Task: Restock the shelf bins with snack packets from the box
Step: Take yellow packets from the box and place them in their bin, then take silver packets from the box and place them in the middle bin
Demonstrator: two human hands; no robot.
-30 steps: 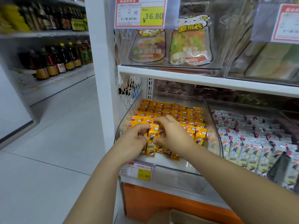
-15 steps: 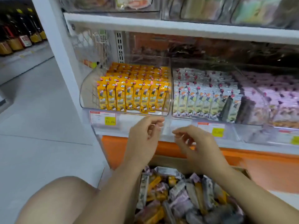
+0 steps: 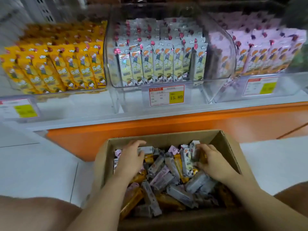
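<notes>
Packets in box: prob. light, slick film; pinch mid-body. R hand, 3 o'clock, grips pale packet; L hand, 9 o'clock: grip unclear.

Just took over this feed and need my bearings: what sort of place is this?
Most likely a shop's snack aisle: clear shelf bins hold packets sorted by colour, price tags front them, one reading 15.80, and an open cardboard box of mixed packets sits on the floor below.
</notes>
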